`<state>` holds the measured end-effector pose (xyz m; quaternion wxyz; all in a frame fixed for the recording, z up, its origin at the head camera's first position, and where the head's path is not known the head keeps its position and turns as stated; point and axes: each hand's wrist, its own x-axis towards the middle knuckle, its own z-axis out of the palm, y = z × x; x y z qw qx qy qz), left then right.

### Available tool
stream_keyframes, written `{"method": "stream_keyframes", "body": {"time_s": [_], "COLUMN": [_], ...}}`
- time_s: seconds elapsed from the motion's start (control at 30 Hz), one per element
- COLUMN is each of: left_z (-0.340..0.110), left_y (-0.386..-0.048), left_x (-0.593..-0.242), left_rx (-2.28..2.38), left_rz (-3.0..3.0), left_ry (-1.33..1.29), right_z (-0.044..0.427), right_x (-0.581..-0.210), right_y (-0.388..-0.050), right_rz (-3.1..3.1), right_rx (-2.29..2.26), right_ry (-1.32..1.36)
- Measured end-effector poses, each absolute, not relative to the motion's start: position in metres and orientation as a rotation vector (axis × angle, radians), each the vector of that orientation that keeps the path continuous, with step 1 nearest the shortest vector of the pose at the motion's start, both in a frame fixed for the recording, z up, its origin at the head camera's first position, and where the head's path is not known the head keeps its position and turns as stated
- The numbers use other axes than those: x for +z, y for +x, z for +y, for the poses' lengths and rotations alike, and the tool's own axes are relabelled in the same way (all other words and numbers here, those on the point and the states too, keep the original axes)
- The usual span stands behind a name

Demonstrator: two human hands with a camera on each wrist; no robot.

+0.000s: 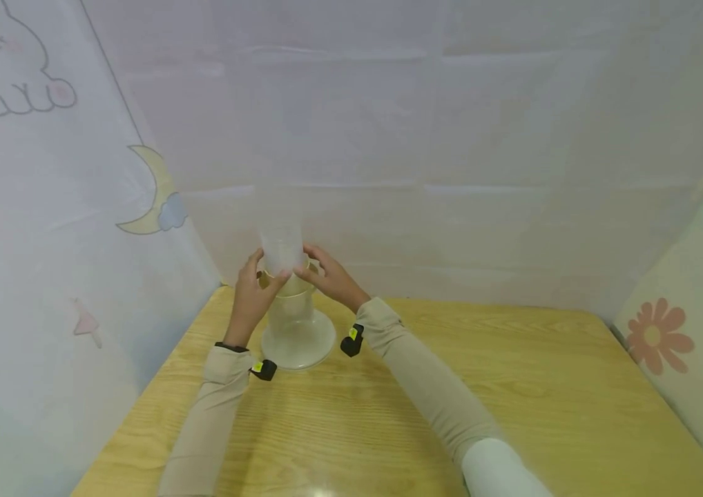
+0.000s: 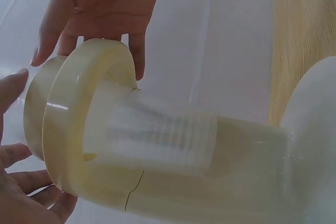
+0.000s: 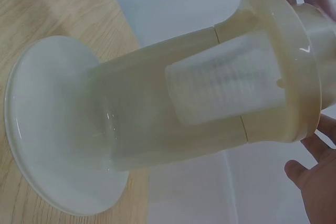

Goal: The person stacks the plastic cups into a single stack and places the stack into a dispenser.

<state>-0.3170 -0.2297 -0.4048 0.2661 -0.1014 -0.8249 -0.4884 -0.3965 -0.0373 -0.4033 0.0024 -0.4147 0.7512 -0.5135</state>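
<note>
A cream, partly see-through cup dispenser (image 1: 286,317) stands upright on a round flared base at the table's far left. A stack of clear plastic cups (image 1: 282,243) rises out of its top. The lower cups (image 2: 168,135) show through the dispenser's wall in the left wrist view. My left hand (image 1: 254,293) and right hand (image 1: 334,277) hold the stack from both sides just above the rim, thumbs in front. Lower fingers lie beside the wide collar (image 3: 294,72) in the right wrist view; whether they touch it I cannot tell.
The light wooden table (image 1: 482,386) reaches toward me and to the right. Pale cloth walls (image 1: 389,138) close in the back and both sides, just beyond the table's edges. Small black cameras (image 1: 352,340) sit on both wrists.
</note>
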Motion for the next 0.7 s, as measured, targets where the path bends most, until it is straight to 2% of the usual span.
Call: {"method": "stream_keyframes", "body": {"time_s": [0.33, 0.57, 0.7], "left_z": [-0.227, -0.227, -0.228], "left_y": [-0.310, -0.313, -0.309], "left_x": [-0.410, -0.406, -0.404], "left_rx": [-1.286, -1.285, -1.214], "left_rz": [-2.240, -2.222, -2.230], "left_ry": [-0.183, -0.233, -0.172], "right_z": [-0.036, -0.031, -0.023], "right_x": [-0.413, -0.406, -0.403], "right_y": [-0.391, -0.387, -0.386], "right_rz": [2.386, 2.435, 2.464], "right_rx": [-1.604, -1.562, -1.577], "right_ry": [-1.343, -1.266, -1.247]}}
